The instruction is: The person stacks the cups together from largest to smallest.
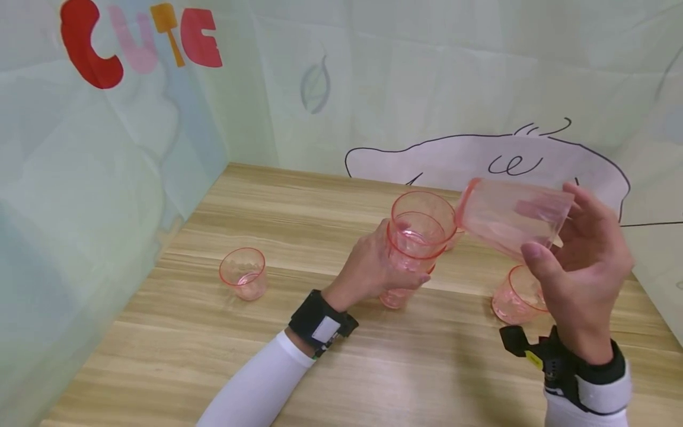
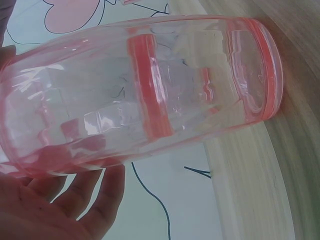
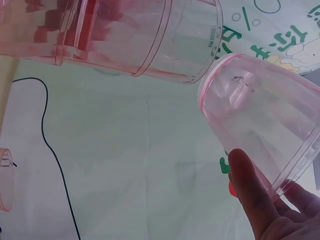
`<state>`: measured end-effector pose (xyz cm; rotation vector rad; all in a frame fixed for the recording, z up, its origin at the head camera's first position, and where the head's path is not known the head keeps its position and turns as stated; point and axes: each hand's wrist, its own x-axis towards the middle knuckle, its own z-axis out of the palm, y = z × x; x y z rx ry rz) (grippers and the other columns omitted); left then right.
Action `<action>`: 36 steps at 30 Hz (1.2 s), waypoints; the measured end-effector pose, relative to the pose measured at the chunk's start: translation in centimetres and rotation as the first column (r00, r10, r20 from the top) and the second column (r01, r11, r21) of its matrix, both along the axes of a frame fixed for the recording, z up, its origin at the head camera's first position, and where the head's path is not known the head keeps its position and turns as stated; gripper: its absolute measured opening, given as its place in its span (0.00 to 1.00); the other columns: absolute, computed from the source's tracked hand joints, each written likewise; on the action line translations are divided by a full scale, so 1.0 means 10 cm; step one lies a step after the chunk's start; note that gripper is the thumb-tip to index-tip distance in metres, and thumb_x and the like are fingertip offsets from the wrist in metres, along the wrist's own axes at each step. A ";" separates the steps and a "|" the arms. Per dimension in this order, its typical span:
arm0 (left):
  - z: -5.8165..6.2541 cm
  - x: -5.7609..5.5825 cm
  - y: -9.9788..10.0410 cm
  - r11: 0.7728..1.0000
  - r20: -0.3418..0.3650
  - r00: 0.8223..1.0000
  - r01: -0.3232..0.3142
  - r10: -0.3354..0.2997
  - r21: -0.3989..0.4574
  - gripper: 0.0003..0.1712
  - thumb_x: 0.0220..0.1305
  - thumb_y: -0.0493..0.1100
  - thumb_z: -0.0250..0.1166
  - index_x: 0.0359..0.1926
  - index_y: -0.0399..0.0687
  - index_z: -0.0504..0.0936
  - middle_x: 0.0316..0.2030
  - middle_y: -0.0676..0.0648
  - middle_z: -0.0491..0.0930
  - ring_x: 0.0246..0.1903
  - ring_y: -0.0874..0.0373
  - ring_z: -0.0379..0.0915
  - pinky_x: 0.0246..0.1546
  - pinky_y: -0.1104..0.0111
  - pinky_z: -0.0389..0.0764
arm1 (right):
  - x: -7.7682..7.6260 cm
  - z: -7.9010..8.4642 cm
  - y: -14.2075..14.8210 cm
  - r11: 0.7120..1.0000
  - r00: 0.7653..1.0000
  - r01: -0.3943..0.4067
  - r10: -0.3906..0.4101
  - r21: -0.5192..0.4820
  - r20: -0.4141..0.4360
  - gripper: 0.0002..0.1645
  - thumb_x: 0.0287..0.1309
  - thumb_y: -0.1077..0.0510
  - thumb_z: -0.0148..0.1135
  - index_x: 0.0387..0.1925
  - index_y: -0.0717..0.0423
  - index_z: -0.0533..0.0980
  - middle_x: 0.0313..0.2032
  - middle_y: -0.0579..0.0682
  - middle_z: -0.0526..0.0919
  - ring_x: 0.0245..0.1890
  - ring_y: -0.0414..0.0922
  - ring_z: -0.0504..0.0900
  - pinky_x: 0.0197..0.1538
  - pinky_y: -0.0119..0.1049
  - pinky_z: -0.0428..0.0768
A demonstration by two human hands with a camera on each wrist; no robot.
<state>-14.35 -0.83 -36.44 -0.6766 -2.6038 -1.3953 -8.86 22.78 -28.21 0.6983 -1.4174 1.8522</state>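
Note:
My left hand [image 1: 365,267] grips a stack of clear pink plastic cups [image 1: 418,240], nested in one another, mouths upward. Seen by the left wrist camera, the stacked cups [image 2: 195,80] fill most of the view, with fingers curled round them. In my right hand [image 1: 589,267], another pink cup [image 1: 512,216] is held near its rim by thumb and fingers. That cup lies almost on its side, its base pointing at the top of the stack. The right wrist view shows this cup's base [image 3: 212,80] right at the stack's top rim [image 3: 217,45].
On the wooden table [image 1: 187,344], a pink cup [image 1: 248,276] stands upright at the left. Another cup [image 1: 514,296] is at the right, partly behind my right hand. A further cup [image 1: 453,240] shows partly behind the stack. Printed cloth walls [image 1: 427,77] border the table.

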 end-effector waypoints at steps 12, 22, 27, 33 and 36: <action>-0.01 -0.01 0.02 1.000 0.021 1.000 -0.008 0.008 0.027 0.46 0.41 0.58 0.83 0.57 0.51 0.69 0.46 0.55 0.79 0.44 0.60 0.76 0.44 0.67 0.79 | -0.01 0.08 -0.16 0.996 0.996 -0.081 0.082 -0.039 0.028 0.43 0.35 0.81 0.74 0.59 0.77 0.70 0.55 0.70 0.79 0.53 0.58 0.81 0.50 0.38 0.83; 0.01 0.01 0.07 0.999 0.036 0.999 -0.015 0.014 0.035 0.44 0.40 0.58 0.84 0.55 0.53 0.70 0.43 0.57 0.79 0.42 0.61 0.76 0.42 0.66 0.78 | -0.03 0.14 -0.26 0.990 0.991 -0.133 0.133 -0.053 -0.006 0.46 0.33 0.84 0.73 0.61 0.76 0.70 0.57 0.72 0.76 0.54 0.60 0.80 0.53 0.40 0.82; 0.02 0.01 0.08 0.999 0.039 0.999 -0.010 0.008 0.043 0.43 0.41 0.58 0.84 0.54 0.53 0.70 0.41 0.57 0.79 0.40 0.62 0.76 0.42 0.67 0.78 | -0.07 0.15 -0.33 0.987 0.988 -0.153 0.151 -0.040 -0.042 0.47 0.33 0.82 0.75 0.61 0.74 0.69 0.57 0.71 0.76 0.56 0.61 0.78 0.55 0.41 0.80; 0.01 0.01 0.08 1.000 0.042 0.999 0.002 -0.004 0.028 0.43 0.42 0.58 0.83 0.55 0.54 0.69 0.40 0.58 0.78 0.39 0.61 0.76 0.42 0.68 0.78 | -0.10 0.16 -0.44 0.997 0.995 -0.081 0.081 0.008 -0.059 0.47 0.34 0.72 0.83 0.59 0.72 0.71 0.56 0.67 0.79 0.54 0.58 0.79 0.54 0.38 0.78; 0.01 0.02 0.08 0.999 0.039 0.999 0.009 -0.010 0.032 0.44 0.42 0.58 0.83 0.56 0.53 0.69 0.41 0.57 0.79 0.40 0.62 0.76 0.42 0.68 0.78 | -0.12 0.17 -0.48 0.998 0.997 -0.049 0.050 0.032 -0.056 0.47 0.34 0.69 0.85 0.59 0.72 0.71 0.56 0.66 0.79 0.54 0.57 0.79 0.53 0.38 0.78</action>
